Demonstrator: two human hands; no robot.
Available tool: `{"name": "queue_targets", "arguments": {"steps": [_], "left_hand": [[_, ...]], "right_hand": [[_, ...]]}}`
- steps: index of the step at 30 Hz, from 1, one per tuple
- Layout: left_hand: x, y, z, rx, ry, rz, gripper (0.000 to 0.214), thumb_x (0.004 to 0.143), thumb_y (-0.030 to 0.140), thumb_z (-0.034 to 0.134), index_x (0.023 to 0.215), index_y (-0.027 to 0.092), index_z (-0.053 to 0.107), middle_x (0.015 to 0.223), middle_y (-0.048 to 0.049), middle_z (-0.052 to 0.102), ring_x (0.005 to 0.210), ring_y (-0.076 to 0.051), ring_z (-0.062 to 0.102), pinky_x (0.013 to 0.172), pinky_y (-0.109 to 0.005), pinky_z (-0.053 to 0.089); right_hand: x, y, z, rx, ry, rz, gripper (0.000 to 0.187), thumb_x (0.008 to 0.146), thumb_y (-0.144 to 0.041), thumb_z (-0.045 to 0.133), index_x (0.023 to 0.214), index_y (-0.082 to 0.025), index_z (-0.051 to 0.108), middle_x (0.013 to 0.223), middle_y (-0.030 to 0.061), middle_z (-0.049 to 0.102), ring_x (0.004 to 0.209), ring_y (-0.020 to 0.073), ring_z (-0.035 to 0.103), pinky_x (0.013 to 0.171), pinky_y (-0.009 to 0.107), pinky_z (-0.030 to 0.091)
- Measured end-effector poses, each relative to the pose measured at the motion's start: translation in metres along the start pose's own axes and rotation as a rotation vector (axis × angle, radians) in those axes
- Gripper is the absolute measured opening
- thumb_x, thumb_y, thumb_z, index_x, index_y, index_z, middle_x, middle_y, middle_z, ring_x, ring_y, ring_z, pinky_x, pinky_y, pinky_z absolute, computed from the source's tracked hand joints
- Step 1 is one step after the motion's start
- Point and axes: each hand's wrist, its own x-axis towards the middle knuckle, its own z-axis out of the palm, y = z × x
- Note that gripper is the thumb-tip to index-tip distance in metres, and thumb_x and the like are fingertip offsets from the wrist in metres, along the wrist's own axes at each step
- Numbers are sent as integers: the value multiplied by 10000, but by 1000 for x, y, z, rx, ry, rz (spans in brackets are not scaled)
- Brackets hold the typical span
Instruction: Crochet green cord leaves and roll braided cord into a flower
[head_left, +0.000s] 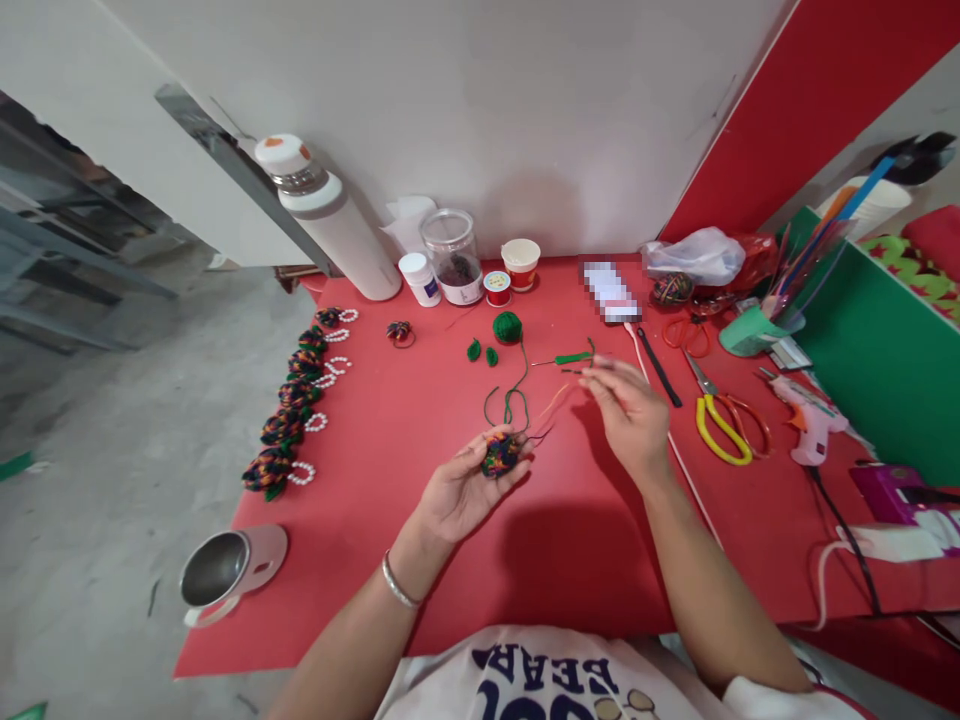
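Observation:
My left hand (459, 498) is closed round a small ball-shaped crochet piece (498, 455) in dark, orange and green yarn. Loose dark yarn ends stick out from its right side. Up and to the right, my right hand (628, 412) pinches with thumb and forefinger; a thin orange thread (553, 402) stretches from near the crochet piece towards these fingertips. Just beyond the right fingers lies a green-handled crochet hook (573, 359). A green yarn ball (508, 327) trails its strand down to the left hand, beside two small green crochet leaves (474, 350).
Several finished crochet pieces with bead loops (283, 428) line the left edge, above a mug (247, 570). At the back stand a tall flask (341, 235), a clear jar (454, 260) and a paper cup (521, 262). Yellow-handled scissors (720, 432) and a glue gun (808, 415) lie right.

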Motion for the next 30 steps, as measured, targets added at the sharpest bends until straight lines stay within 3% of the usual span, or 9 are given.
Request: {"name": "queue_targets", "arguments": {"steps": [3, 8, 14, 21, 30], "left_hand": [[2, 2, -3, -43, 9, -65, 270, 878, 241, 601, 1114, 128, 665, 1111, -112, 718, 1099, -230, 678, 969, -337, 543], [4, 4, -10, -52, -8, -176, 304, 925, 251, 529, 1109, 55, 671, 1036, -163, 739, 987, -237, 718, 829, -297, 588], [5, 5, -16, -62, -27, -189, 291, 905, 231, 560, 1087, 42, 685, 1042, -159, 752, 951, -261, 734, 826, -327, 601], [5, 5, -19, -63, -28, -197, 296, 922, 229, 543, 1114, 42, 669, 1051, -164, 746, 969, -263, 733, 852, -338, 590], [6, 4, -18, -80, -34, -191, 368, 955, 250, 501, 1226, 31, 621, 1070, -182, 731, 945, -225, 727, 866, -324, 574]], "right_hand": [[-1, -7, 0, -149, -237, -227, 289, 966, -149, 576, 1083, -332, 767, 951, 44, 738, 1097, 244, 615, 975, 459, 520], [-3, -20, 1, -269, -499, -379, 279, 984, -131, 549, 1068, -287, 765, 849, 46, 709, 854, 195, 583, 744, 323, 503], [5, -32, -2, -381, -575, -511, 252, 1007, -146, 508, 1011, -220, 749, 930, 52, 743, 815, 193, 536, 669, 311, 446], [27, -35, 8, -412, -698, -618, 240, 1010, -157, 508, 989, -205, 742, 963, 73, 731, 883, 201, 602, 731, 323, 473], [37, -31, 22, -286, -691, -610, 237, 1002, -153, 518, 1023, -227, 743, 1013, 88, 730, 943, 220, 626, 810, 366, 514]]}}
